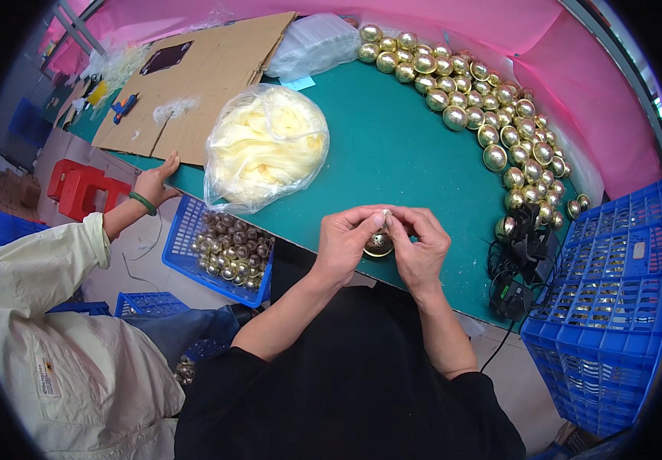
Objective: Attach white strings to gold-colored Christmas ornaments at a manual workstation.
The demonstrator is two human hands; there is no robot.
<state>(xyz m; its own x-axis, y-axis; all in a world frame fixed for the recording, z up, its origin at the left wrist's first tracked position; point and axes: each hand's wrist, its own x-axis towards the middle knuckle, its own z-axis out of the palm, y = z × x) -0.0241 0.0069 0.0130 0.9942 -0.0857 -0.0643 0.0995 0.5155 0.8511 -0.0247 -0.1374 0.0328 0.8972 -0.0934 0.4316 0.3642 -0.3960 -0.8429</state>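
Close to the table's near edge, my left hand and my right hand meet at the fingertips over a shiny gold ball. Both hands are closed in a pinch around its top, and the fingers hide much of it. A tiny pale bit shows between the fingertips; I cannot tell exactly what it is. Beyond my left hand sits a clear plastic bag full of cream-coloured strands.
Many gold balls line the green table's far right. Black adapters with cables lie near stacked blue crates. A blue basket of balls stands left. A co-worker's hand touches the cardboard.
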